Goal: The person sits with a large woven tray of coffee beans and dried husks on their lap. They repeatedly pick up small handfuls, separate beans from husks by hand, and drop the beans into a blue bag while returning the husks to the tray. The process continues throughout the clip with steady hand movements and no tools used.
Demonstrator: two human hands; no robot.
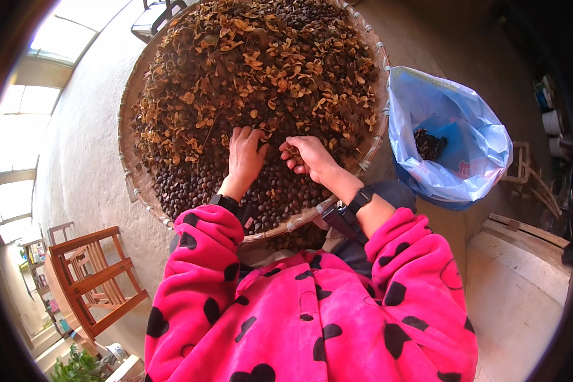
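A large round woven bamboo tray [130, 179] lies before me, with a heap of dry brown husks [248, 62] over its far part and dark round seeds [191, 186] at its near side. My left hand [245, 152] rests palm down where husks and seeds meet, its fingertips among the husks; whether it pinches anything is hidden. Close to its right, my right hand [309, 155] is turned partly palm up, its fingers curled around a few brown husks [293, 152].
An open bluish plastic bag [482, 124] with dark scraps [429, 144] inside stands against the tray's right rim. A wooden chair [100, 281] lies at the left, a dark-framed chair [148, 21] stands beyond the tray, and a wooden-edged block [520, 262] is at lower right.
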